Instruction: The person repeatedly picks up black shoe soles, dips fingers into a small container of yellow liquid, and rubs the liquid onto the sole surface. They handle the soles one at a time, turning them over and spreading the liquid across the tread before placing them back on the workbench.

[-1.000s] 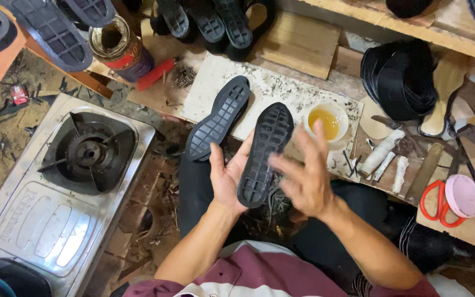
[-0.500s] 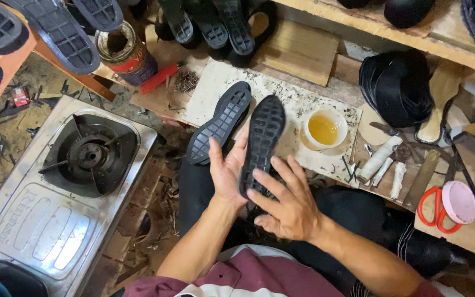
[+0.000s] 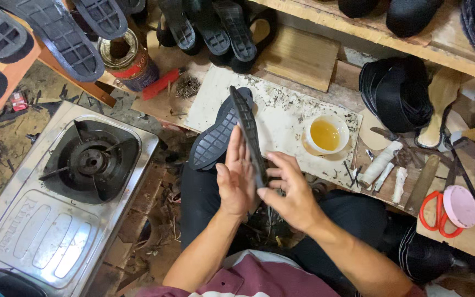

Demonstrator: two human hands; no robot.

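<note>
A black rubber shoe sole (image 3: 247, 130) stands on edge between my two hands, its thin side facing the camera. My left hand (image 3: 235, 181) presses flat against its left face. My right hand (image 3: 288, 190) grips its lower end from the right with the fingers curled on it. A second black sole (image 3: 214, 137) lies tread up on the white board (image 3: 292, 118), just left of the held one.
A white bowl of yellow glue (image 3: 326, 133) sits on the board. A gas stove (image 3: 67, 192) stands at the left. Red scissors (image 3: 435, 212), a pink lid (image 3: 460, 206), knives and paper rolls lie at the right. Soles and shoes fill the shelves above.
The held sole has turned from tread facing up to standing on its edge. My right hand has moved from on top of it to its lower right side.
</note>
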